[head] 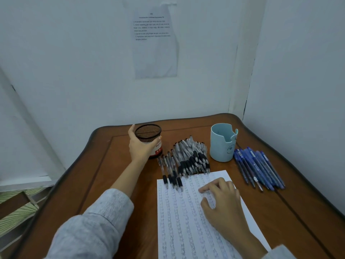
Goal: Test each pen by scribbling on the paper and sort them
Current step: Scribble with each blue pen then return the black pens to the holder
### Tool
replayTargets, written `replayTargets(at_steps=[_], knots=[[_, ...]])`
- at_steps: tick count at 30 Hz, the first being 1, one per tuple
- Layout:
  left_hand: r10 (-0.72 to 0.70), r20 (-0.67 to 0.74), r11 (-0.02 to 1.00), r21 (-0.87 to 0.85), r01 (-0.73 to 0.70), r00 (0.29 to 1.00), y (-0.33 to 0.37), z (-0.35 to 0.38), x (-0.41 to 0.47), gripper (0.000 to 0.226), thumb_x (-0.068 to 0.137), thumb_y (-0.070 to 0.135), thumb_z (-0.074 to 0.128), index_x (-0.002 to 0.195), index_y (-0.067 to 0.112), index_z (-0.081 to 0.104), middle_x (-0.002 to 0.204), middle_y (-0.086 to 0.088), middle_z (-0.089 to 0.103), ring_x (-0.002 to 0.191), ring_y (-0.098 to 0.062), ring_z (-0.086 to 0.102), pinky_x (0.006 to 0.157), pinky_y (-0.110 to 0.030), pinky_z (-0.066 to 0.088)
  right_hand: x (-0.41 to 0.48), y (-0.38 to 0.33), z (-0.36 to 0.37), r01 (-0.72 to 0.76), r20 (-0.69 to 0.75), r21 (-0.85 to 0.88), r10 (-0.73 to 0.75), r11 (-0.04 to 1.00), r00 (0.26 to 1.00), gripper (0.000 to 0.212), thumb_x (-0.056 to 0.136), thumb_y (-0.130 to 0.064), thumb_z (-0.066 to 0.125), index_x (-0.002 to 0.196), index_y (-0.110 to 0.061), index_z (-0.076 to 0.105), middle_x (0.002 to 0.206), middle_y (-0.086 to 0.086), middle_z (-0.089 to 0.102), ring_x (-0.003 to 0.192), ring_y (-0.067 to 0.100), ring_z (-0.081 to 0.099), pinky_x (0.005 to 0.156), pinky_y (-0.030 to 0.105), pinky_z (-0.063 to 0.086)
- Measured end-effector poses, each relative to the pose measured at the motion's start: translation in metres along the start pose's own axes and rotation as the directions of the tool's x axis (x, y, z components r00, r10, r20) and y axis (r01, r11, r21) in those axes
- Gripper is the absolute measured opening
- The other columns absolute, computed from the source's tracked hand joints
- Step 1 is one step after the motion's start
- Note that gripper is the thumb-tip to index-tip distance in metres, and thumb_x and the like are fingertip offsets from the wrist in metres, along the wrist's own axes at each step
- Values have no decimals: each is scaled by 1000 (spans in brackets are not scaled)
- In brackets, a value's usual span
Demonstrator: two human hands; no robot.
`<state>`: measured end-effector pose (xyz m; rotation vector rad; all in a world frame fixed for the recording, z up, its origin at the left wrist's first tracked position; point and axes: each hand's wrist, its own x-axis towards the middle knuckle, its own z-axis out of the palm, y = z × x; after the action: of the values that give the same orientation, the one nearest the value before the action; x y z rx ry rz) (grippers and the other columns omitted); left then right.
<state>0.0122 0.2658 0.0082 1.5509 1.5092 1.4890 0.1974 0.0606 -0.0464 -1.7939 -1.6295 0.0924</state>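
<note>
Head view looks down on a wooden tabletop [115,165] set into a corner of pale walls. The left hand [139,146] is at the far left, its grip curled round the black mesh pen holder [148,134], which carries a white and red label. The holder looks empty at the rim, but its bottom is hidden.

The right hand [222,200] holds nothing. Its fingers are loosely bent and their tips rest on the paper [177,221], which is covered in columns of scribbles.

The black pens [192,157] lie in a heap just right of the holder and just beyond the paper's far edge. Their long axes run roughly far to near, with the dark rubber sleeves toward the person. A few at the left lie apart, their near ends overlapping the paper's far left corner.

The heap therefore sits between the two hands, to the right of the left grip and ahead and left of the right hand. Either hand could probably reach it, and the left looks nearer to the loose few.

The blue pens [259,167] lie in a row at the right, just beside a pale blue cup [222,146]. A printed sheet [155,40] hangs on the wall.
</note>
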Motion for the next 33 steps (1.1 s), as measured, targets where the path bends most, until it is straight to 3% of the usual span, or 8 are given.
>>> replayTargets(at_steps=[4, 8, 13, 15, 18, 26, 30, 33], knots=[[-80, -55, 996, -48, 77, 995, 4, -10, -2, 105, 64, 30, 88, 146, 19, 24, 143, -12, 43, 133, -27, 40, 107, -38, 38, -1, -3, -3, -14, 40, 19, 14, 1000, 999, 22, 76, -32, 58, 97, -36, 59, 99, -18, 41, 99, 6, 35, 85, 23, 19], [-18, -92, 989, -145, 5, 996, 17, -38, -21, 89, 64, 25, 88, 136, 16, 38, 135, -5, 50, 125, -18, 48, 94, -23, 43, -2, -7, -8, -25, 71, 0, 25, 1000, 997, 24, 79, -31, 62, 101, -37, 57, 103, -18, 40, 102, 5, 33, 86, 20, 17], [114, 41, 985, -132, -107, 993, 31, -77, -76, 86, 59, 33, 86, 131, 27, 41, 129, 6, 52, 115, -10, 50, 92, -27, 48, -3, -10, -12, -60, 84, 21, 58, 998, 995, 21, 82, -26, 63, 100, -36, 58, 102, -17, 41, 102, 4, 31, 86, 19, 16], [121, 133, 984, -150, -101, 984, 35, -91, -103, 88, 50, 43, 83, 128, 31, 43, 123, 13, 54, 112, -3, 52, 91, -25, 48, -2, -11, -13, -91, 86, 52, 86, 994, 993, 20, 82, -22, 64, 97, -35, 61, 100, -19, 41, 100, 3, 30, 86, 19, 16], [109, 237, 983, -170, -70, 965, 34, -103, -135, 83, 46, 41, 83, 121, 35, 47, 117, 22, 54, 110, 4, 52, 91, -24, 48, -1, -10, -13, -123, 82, 97, 115, 988, 990, 19, 82, -15, 64, 90, -32, 65, 97, -20, 44, 99, 3, 33, 88, 20, 18], [80, 249, 983, -182, -35, 965, 19, -111, -167, 83, 47, 43, 85, 121, 36, 48, 121, 21, 56, 112, 9, 51, 95, -24, 48, -2, -8, -14, -173, 45, 266, 167, 948, 985, 31, 80, 2, 59, 77, -27, 70, 93, -15, 59, 101, 8, 45, 95, 31, 30], [132, 240, 982, -164, -94, 962, 16, -112, -165, 80, 55, 35, 87, 124, 33, 47, 120, 23, 55, 114, 7, 51, 93, -20, 49, -1, -9, -20, -294, 80, 444, 289, 846, 954, 33, 84, 3, 57, 81, -27, 71, 96, -7, 61, 96, 13, 54, 76, 28, 43], [189, 236, 976, -155, -155, 953, 16, -113, -164, 82, 56, 38, 84, 128, 25, 46, 120, 20, 55, 114, 6, 50, 90, -12, 46, 3, -9, -21, -388, 152, 460, 360, 798, 921, 34, 83, 5, 57, 83, -25, 72, 100, -2, 62, 88, 14, 59, 66, 28, 49]])
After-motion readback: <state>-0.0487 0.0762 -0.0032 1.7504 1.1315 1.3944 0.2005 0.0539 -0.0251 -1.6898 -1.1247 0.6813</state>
